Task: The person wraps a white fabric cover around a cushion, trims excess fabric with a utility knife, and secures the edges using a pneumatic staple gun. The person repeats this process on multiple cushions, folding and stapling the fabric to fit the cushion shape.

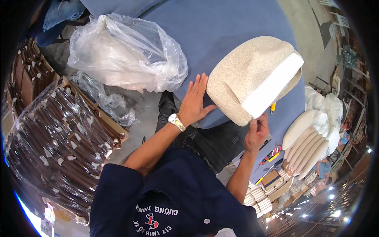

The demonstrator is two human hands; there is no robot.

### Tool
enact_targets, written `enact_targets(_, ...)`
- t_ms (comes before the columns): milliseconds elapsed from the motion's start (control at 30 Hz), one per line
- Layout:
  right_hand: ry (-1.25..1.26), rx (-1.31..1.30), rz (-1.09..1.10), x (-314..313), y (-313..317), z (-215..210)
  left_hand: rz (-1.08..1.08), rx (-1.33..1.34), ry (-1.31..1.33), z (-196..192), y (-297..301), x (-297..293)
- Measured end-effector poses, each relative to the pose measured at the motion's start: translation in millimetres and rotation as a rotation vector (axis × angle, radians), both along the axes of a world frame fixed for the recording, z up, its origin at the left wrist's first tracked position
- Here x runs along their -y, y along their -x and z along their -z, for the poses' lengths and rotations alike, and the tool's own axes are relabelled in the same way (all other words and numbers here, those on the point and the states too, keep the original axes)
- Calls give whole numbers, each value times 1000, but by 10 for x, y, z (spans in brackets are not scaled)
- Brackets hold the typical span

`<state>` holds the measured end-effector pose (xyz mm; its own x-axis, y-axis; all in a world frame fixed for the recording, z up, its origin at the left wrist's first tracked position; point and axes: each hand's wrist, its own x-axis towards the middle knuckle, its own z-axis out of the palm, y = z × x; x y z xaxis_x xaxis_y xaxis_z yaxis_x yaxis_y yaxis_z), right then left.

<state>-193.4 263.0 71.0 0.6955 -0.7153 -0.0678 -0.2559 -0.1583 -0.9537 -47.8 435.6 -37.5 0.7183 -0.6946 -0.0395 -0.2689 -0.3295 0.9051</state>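
Head view: one cushion [239, 65] is pinched at its six-o'clock edge by the right hand [257, 133]; the left hand [195, 103] is spread at nine; open table [244, 17] is seen at twelve.

The cream cover [241, 71] looks rough, matt cloth; the bag [126, 59], glossy plastic.

Right grip [257, 133] pinching beige cushion [233, 73] at corner; left grip [193, 104] alongside.

This looks like a factory workshop: tools [273, 157] lie on a blue desk [225, 35], pale cushions [308, 145] are lined up in a row, and plastic-wrapped brown parts [59, 146] are stacked in bulk. Lamps [336, 213] glow overhead, and a co-worker [325, 170] shows farther off.
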Motion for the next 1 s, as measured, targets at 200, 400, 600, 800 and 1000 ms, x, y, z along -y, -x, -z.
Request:
enact_targets(200, -272, 267, 220, 425, 214, -286, -12, -59, 372, -341, -218, 583)
enact_targets(400, -321, 477, 201, 887, 20, -665, -26, 89, 462, -811, -399, 1080)
enact_targets(600, -307, 415, 149, 940, -433, -872, -113, 80, 388, -775, -443, 1047)
enact_targets(800, -201, 262, 51, 848, -986, -992, -236, 309, 291, -893, -486, 896)
enact_targets(1000, -47, 46, -139, 305, -1442, -560, -357, 364, 462, -1012, -577, 729)
